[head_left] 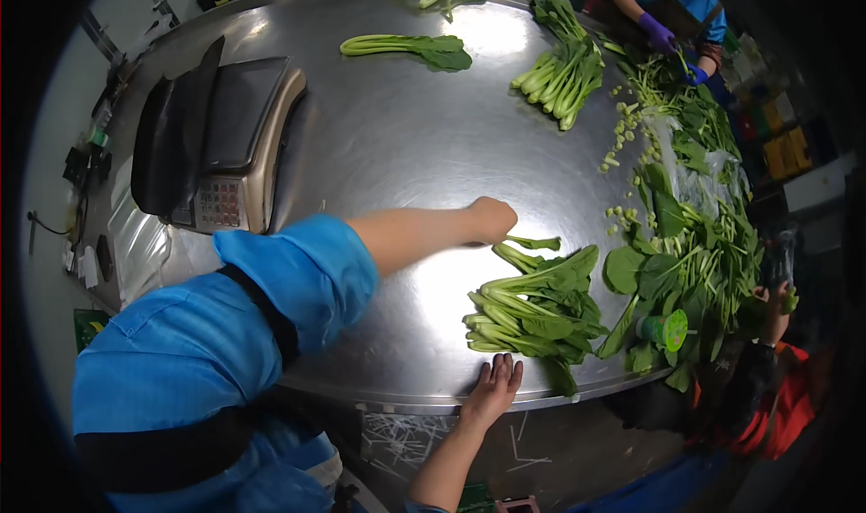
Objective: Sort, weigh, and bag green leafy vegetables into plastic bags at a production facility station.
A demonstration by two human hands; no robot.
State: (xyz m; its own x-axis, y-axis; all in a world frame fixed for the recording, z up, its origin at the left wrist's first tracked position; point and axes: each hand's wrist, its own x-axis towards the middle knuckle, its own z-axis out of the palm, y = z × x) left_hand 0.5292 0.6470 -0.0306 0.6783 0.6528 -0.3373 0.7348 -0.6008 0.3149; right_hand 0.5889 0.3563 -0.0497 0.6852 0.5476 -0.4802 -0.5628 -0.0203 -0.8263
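Note:
My left hand [492, 220] reaches across the steel table [388, 143] from the left, its fingers closed in a fist. A thin choy sum stalk [537, 241] comes out from the fist's lower right side; the grip itself is hidden. Just nearer lies a loose pile of choy sum [532, 310], pale stems to the left and leaves to the right. My right hand [497, 387] rests at the table's near edge, fingers stretched out, close to the pile's lower stems, holding nothing.
A weighing scale [244, 143] stands at the left. Choy sum bunches [568, 71] lie farther back, another bunch [406, 49] beyond the scale. Leaves and trimmings [695, 233] cover the right side beside a green cup [663, 330]. A co-worker's purple-gloved hands [663, 35] and a red-clad person [776, 405] are at the right.

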